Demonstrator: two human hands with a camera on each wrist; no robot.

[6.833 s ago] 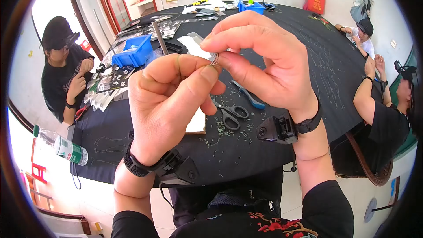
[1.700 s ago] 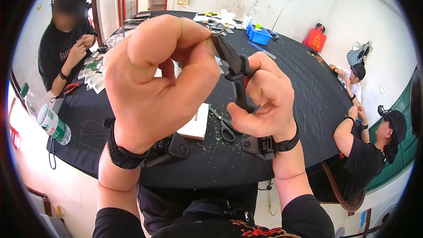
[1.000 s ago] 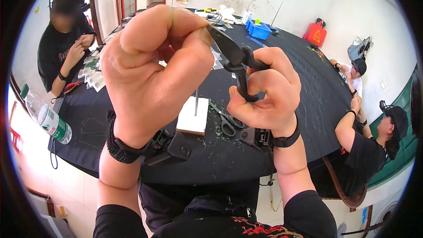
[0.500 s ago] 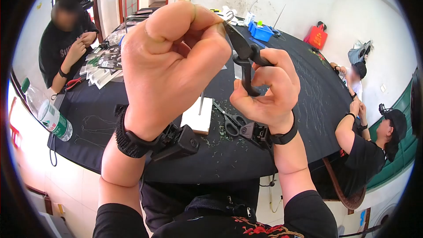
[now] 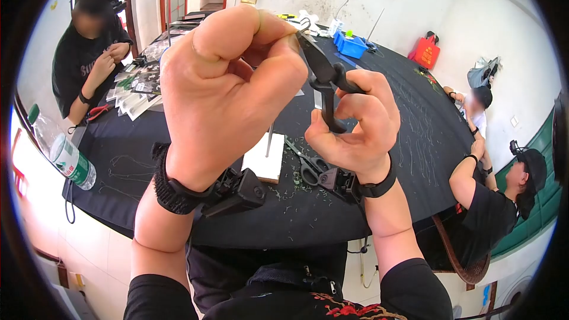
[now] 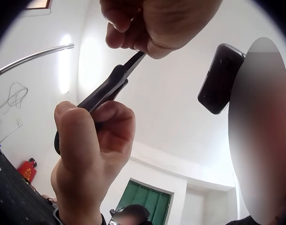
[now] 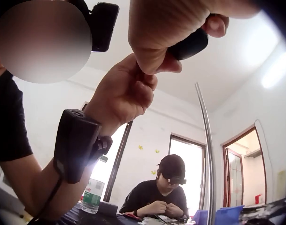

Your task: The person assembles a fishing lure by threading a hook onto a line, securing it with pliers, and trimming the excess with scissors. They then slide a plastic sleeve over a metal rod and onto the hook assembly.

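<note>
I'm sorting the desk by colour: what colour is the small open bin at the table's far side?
Blue; it shows best in the head view.

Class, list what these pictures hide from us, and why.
What the left hand pinches: head view, mostly behind its fingers.
Tool tips: right wrist view, behind the right hand.
Blue box base: right wrist view, cut by the bottom edge.
Bottle lettering: head view, too small.

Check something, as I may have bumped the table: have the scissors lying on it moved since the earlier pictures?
No, not visibly: the scissors still lie just right of the white block, blades pointing away from the person.
</note>
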